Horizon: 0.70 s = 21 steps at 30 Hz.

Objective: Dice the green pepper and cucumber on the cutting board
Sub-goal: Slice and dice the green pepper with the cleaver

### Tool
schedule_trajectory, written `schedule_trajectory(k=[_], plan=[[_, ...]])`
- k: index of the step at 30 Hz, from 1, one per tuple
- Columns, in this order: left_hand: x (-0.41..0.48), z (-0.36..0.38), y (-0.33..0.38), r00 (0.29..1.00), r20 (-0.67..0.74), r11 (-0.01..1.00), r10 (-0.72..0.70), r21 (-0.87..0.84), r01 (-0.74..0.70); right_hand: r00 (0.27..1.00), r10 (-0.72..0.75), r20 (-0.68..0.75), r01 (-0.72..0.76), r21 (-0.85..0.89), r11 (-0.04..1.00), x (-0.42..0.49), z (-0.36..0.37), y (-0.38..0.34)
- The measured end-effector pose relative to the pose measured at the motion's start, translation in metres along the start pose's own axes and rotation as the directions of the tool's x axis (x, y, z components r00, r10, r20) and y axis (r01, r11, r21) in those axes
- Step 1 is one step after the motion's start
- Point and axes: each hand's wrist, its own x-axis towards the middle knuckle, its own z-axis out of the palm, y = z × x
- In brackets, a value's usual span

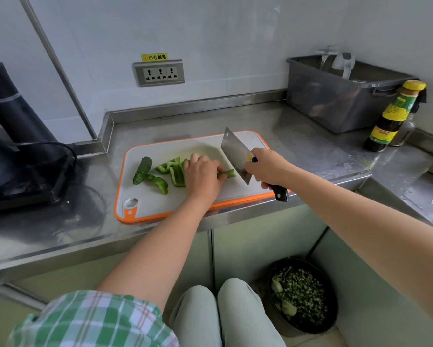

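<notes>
Nearest, on the floor under the counter (298, 136), a dark bowl (303, 296) holds chopped greens (probably trimmings). The cutting board (160, 204) lies along the counter's front edge, which I judge keeps the work within easy reach. At the board's middle the left hand (202, 176) comes in palm down, fingers curled onto a pepper strip (229, 173) and pinning it, with the strip's end left free for the blade. The right hand (265, 169) is wrapped tight round the handle of the cleaver (235, 154), close up to the blade, which slants with its tip raised toward the board's far right corner; whether the edge touches the board I cannot tell. The other pepper pieces (177, 175) wait left of the holding hand, and the cucumber (142, 170) lies uncut by the left edge.
</notes>
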Motion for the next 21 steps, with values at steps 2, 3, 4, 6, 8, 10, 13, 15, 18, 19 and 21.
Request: schedule_trajectory(k=[2,3,4,6,8,10,13,15,18,19,21], plan=[[-0.001,0.002,-0.002,1.000,-0.023,1.000,0.010,0.022,-0.010,1.000,-0.004,0.006,0.004,-0.008,1.000,0.000,0.002,0.001],[-0.002,0.003,-0.003,0.999,-0.047,0.999,0.028,0.024,-0.027,1.000,-0.005,0.002,0.006,-0.013,1.000,0.000,0.002,0.001],[-0.003,0.004,-0.005,0.996,-0.071,0.999,0.048,0.027,-0.046,1.000,-0.008,-0.004,0.008,-0.021,1.000,0.000,0.003,0.000],[-0.005,0.004,-0.008,0.993,-0.094,0.997,0.074,0.038,-0.071,1.000,-0.011,-0.009,0.010,-0.040,0.999,0.000,0.002,-0.002],[-0.006,0.003,-0.008,0.994,-0.081,0.997,0.072,0.046,-0.069,1.000,-0.015,-0.002,0.015,-0.063,0.998,-0.001,0.002,-0.004],[-0.006,0.002,-0.007,0.996,-0.073,0.998,0.054,0.031,-0.052,1.000,-0.026,0.004,0.026,-0.089,0.996,-0.002,0.003,-0.007],[-0.007,0.003,-0.007,0.996,-0.087,0.999,0.036,-0.004,-0.036,0.999,-0.041,0.008,0.042,-0.136,0.990,-0.004,0.006,-0.010],[-0.008,0.004,-0.008,0.995,-0.095,0.999,0.033,-0.019,-0.035,0.999,-0.047,0.012,0.049,-0.160,0.986,-0.004,0.008,-0.012],[-0.009,0.004,-0.009,0.993,-0.109,0.998,0.032,-0.044,-0.037,0.998,-0.063,-0.006,0.060,-0.217,0.974,-0.001,0.016,-0.015],[-0.009,0.005,-0.010,0.993,-0.112,0.998,0.030,-0.056,-0.037,0.998,-0.066,-0.024,0.059,-0.225,0.973,0.001,0.019,-0.015],[-0.010,0.006,-0.011,0.993,-0.116,0.996,0.024,-0.082,-0.034,0.997,-0.055,-0.060,0.042,-0.199,0.979,0.004,0.023,-0.014]])
